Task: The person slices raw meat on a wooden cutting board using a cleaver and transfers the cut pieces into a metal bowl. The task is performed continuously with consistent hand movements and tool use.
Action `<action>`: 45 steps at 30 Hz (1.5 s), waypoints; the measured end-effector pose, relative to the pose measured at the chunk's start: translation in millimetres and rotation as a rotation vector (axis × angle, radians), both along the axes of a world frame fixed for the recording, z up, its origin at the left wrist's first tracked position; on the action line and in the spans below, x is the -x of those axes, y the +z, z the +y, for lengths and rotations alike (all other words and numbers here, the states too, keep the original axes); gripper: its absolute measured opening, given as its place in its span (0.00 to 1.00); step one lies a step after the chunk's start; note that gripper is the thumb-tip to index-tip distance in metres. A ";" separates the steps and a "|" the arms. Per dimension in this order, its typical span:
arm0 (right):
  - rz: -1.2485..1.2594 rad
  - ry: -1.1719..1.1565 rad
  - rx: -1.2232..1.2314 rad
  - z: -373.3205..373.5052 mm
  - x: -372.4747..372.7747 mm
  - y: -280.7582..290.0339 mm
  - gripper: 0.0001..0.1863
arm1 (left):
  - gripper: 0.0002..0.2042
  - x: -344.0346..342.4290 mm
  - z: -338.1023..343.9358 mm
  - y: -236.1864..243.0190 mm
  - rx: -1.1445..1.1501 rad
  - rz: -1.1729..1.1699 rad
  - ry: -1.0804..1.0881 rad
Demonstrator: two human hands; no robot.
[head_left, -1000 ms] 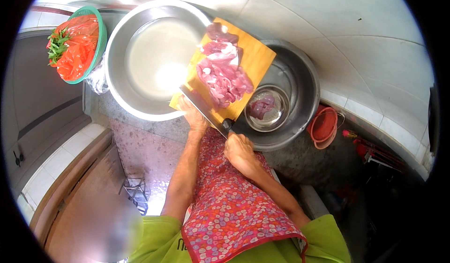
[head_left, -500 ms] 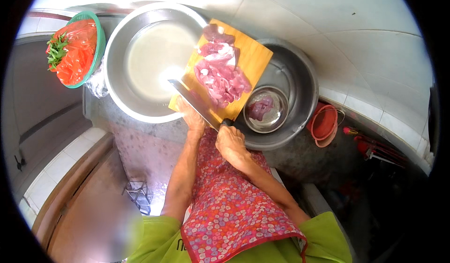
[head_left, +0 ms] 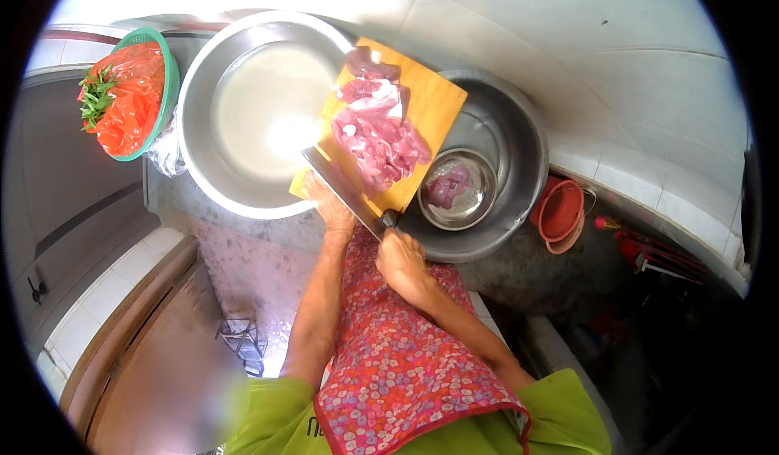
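Note:
A wooden cutting board (head_left: 442,118) spans the gap between two metal basins, tilted to my view. Cut pieces of raw pinkish meat (head_left: 377,139) are heaped along its middle. My right hand (head_left: 402,260) is closed around the dark handle of a cleaver (head_left: 349,198), whose broad blade slants up and left across the board's near corner. Just beneath that blade, my left hand (head_left: 331,208) is at the board's near left corner. The blade covers part of its fingers, so I cannot tell whether they grip the board.
Cloudy water fills part of the large left basin (head_left: 195,122). Inside the darker right basin (head_left: 519,139) sits a small metal bowl (head_left: 487,203) with meat. A green basket (head_left: 172,90) with red bags and green leaves stands far left; a reddish bucket (head_left: 560,216) is at right.
The cleaver and my right hand have shifted slightly nearer, and the blade's tip is a little farther right. My left hand stays at the board's corner. The whole view has moved slightly.

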State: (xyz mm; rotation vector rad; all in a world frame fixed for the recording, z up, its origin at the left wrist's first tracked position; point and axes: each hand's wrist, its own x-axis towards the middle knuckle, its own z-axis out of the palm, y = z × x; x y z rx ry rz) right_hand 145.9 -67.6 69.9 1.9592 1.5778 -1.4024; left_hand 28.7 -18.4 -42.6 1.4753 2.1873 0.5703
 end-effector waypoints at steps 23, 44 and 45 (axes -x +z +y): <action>0.043 -0.034 -0.188 9.8 -45.4 9.0 0.07 | 0.10 -5.4 -19.7 -3.9 -0.241 -0.191 0.119; 0.088 0.054 -0.235 53.5 34.7 -26.1 0.07 | 0.16 -0.1 -19.3 -20.0 -0.204 -0.281 0.104; 0.067 0.050 -0.210 49.0 29.7 -25.9 0.07 | 0.16 -2.9 -15.5 -7.4 -0.148 -0.286 0.117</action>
